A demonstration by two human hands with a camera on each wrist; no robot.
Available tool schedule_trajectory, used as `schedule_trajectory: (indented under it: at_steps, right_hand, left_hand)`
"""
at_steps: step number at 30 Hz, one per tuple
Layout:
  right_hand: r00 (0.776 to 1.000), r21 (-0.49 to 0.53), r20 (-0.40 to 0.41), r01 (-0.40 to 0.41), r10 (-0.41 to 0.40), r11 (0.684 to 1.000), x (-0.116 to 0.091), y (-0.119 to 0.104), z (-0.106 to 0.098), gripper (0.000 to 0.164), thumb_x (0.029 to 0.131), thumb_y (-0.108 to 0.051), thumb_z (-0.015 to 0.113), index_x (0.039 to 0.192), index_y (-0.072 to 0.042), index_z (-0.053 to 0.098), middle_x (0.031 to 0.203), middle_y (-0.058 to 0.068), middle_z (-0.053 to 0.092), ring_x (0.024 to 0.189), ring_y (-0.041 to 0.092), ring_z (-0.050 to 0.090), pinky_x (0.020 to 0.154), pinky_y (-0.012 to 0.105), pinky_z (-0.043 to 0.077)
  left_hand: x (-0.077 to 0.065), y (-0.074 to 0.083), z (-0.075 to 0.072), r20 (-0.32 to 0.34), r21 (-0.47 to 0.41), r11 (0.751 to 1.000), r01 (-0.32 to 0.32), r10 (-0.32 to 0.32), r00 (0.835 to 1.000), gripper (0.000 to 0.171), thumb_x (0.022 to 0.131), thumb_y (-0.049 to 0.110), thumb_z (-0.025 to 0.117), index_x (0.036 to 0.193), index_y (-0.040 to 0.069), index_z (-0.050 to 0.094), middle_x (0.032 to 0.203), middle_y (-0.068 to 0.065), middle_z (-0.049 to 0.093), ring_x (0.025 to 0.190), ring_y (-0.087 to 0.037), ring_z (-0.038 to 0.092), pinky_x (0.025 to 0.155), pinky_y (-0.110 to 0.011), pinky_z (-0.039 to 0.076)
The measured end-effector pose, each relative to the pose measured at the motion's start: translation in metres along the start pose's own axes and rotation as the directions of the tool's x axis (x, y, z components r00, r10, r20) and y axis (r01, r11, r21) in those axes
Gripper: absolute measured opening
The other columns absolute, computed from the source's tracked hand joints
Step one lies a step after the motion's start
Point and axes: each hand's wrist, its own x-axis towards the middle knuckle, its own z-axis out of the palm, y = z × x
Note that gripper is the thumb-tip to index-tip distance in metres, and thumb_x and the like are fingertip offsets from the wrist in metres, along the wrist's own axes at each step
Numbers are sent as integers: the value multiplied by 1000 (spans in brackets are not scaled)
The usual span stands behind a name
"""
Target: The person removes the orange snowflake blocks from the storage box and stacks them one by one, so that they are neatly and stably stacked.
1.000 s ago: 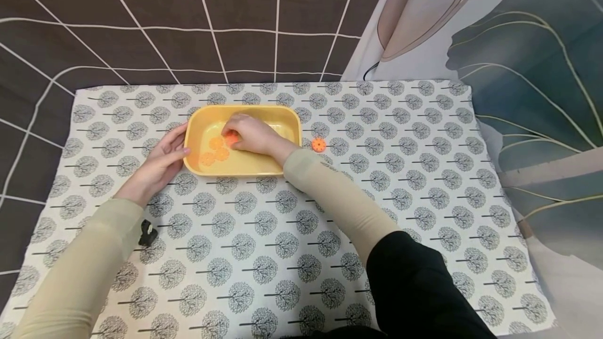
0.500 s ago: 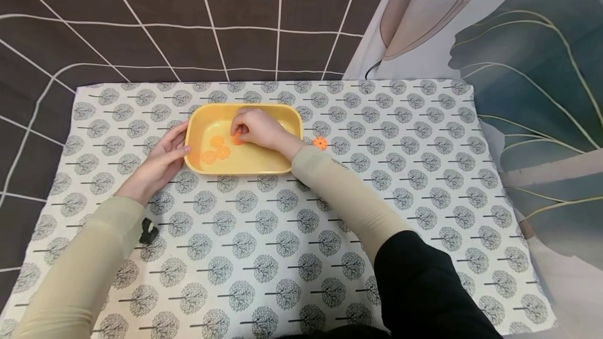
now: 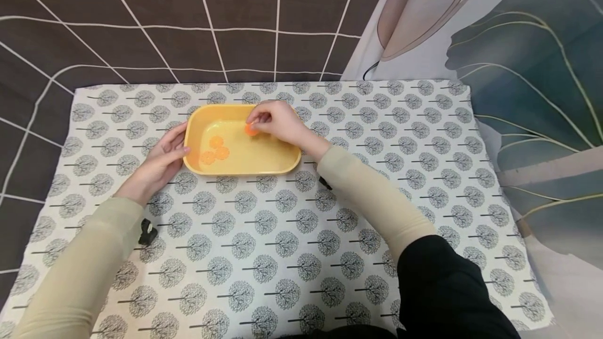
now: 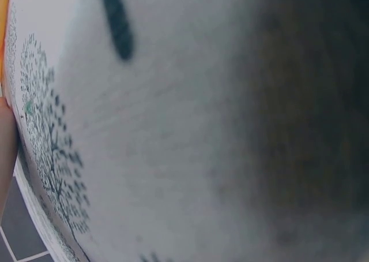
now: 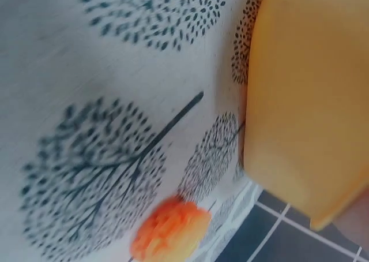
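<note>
Disc [image 3: 251, 130] sits pinched in the right hand [image 3: 281, 121], apparently for lifting out. Next likely calls for clearing the tray [image 3: 264, 153] beneath that hand; the left hand [image 3: 161, 158] holds its end.

We've got one glossy yellow rounded-rectangle tub [image 3: 273, 160], four round orange pieces [image 3: 221, 153] on head cam plus a fifth piece [image 5: 170, 230] on right wrist cam, one white tree-print cloth [image 3: 287, 218], two bare hands [image 3: 162, 160].

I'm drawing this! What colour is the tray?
Yellow; the tray shows best in the head view.
</note>
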Motion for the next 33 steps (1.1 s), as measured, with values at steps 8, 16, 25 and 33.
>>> schedule_trajectory:
  at_steps: [8, 16, 25, 33]
  right_hand:
    - [994, 146, -103, -27, 42, 989, -21, 6, -22, 13, 92, -3, 81, 104, 1, 79, 101, 16, 78, 85, 15, 66, 79, 19, 60]
    - [982, 247, -149, -79, 119, 966, -49, 18, -48, 13, 92, 0, 79, 104, 4, 78, 104, 19, 78, 79, 9, 66, 73, 16, 59]
    - [947, 311, -169, -212, 273, 927, -74, 47, -66, 15, 92, -1, 79, 107, 1, 79, 104, 10, 80, 79, 4, 70, 75, 20, 65]
    - [924, 358, -143, -285, 354, 889, -90, 65, -72, 17, 92, 2, 78, 109, 4, 78, 106, 11, 81, 77, 4, 72, 76, 22, 67]
  left_hand:
    - [0, 0, -1, 3, 6, 1000, 3, -3, 1000, 76, 102, -11, 50, 168, 14, 23, 181, -5, 4, 167, -18, 10, 134, -26, 21]
    - [0, -2, -2, 12, 4, 1000, -6, 6, 1000, 75, 103, -11, 51, 168, 15, 24, 181, -4, 5, 167, -17, 10, 134, -26, 20]
    - [1, -1, -3, 2, -13, 1000, 1, -1, 1000, 74, 102, -11, 51, 167, 16, 28, 181, -4, 6, 165, -14, 17, 133, -26, 22]
    - [0, 0, -1, 5, -7, 1000, 8, -8, 1000, 75, 103, -11, 51, 167, 16, 25, 181, -3, 4, 167, -16, 10, 136, -28, 16]
